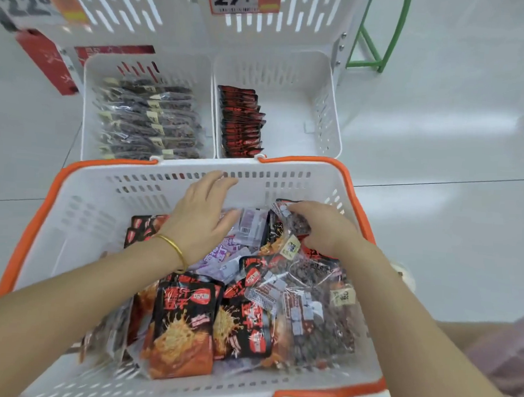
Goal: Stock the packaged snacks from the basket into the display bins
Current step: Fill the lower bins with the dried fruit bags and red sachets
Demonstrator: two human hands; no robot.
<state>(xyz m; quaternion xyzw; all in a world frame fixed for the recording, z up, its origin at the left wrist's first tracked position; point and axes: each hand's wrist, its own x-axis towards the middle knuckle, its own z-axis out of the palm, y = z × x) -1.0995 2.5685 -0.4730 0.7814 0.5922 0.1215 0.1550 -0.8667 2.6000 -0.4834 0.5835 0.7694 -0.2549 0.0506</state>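
Head view: right grip (322,232) clutches crinkly clear packet (297,223).

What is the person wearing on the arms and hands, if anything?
Both forearms are bare, with no sleeves or gloves in view. The left hand has a thin gold bangle at its wrist. The right hand wears nothing that shows.

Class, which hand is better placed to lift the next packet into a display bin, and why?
Probably right: the right hand curls round a clear packet of dark snacks, while the left hand rests open over purple packets.
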